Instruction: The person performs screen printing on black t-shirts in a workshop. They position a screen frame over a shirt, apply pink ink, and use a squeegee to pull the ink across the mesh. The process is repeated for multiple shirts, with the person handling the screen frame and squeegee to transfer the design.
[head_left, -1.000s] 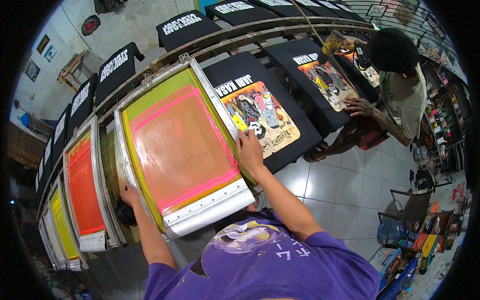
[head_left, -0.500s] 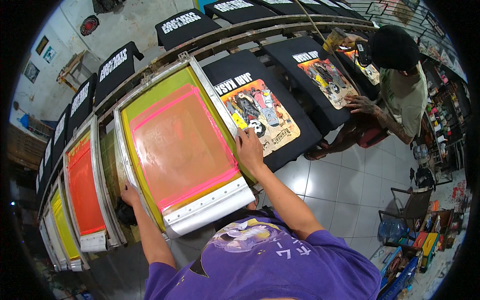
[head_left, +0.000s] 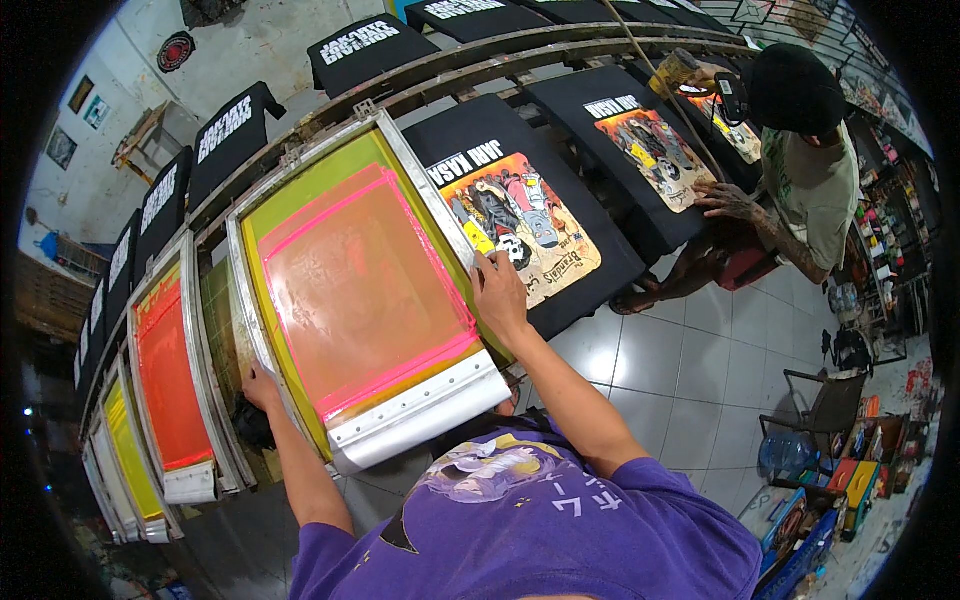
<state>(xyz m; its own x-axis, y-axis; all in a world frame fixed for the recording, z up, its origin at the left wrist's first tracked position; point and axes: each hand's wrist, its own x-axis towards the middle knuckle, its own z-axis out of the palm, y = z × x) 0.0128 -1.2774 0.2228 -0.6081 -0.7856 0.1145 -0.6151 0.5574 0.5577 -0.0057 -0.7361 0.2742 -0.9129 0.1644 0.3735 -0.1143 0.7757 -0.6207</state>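
Observation:
Before me lies a large screen printing frame (head_left: 422, 175) with pale metal rails. Its mesh (head_left: 345, 285) is yellow-green around a translucent, orange-brown panel edged with pink tape. My left hand (head_left: 262, 388) is closed on the left rail near the front. My right hand (head_left: 500, 295) grips the right rail, its fingertips over the edge. A riveted white metal strip (head_left: 430, 420) crosses the frame's near end. To the right, a black T-shirt (head_left: 455, 130) with a colourful printed picture (head_left: 525, 225) lies flat. What lies beneath the frame is mostly hidden.
More screens stand leftward, one red (head_left: 175, 375), one yellow (head_left: 130, 440). A dark object (head_left: 252, 424) hangs by my left hand. Black shirts (head_left: 228, 150) line the far rail (head_left: 440, 72). At right a co-worker (head_left: 805, 170) holds a yellow-brown tool (head_left: 675, 73) over a shirt. A chair (head_left: 820, 400) stands behind.
Both my hands keep their hold on the frame, which stays in place. The co-worker's tool has shifted slightly to the right, and the view has tilted a little.

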